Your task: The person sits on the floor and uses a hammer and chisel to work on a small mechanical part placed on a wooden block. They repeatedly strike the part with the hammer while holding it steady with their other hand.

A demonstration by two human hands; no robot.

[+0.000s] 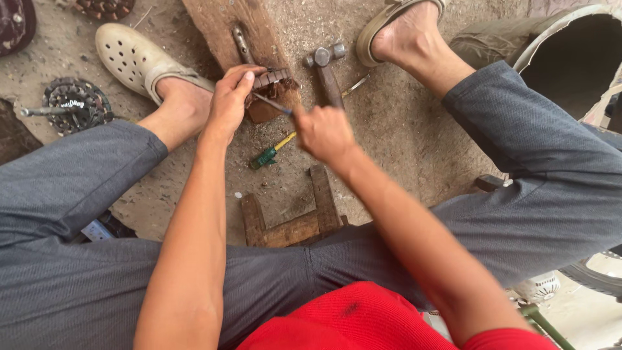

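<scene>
Two hands work a rusty metal part on a wooden plank.

The left hand (231,97) pinches the rusty part (272,83) on the plank (227,26); the right hand (322,131) is closed, seemingly around a thin tool (272,104) touching the part. A hammer (326,65) lies just beside the plank.

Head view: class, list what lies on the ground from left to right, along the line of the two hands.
Round toothed part → pale clog → left hand → right hand → sandalled foot → grey tub.
</scene>
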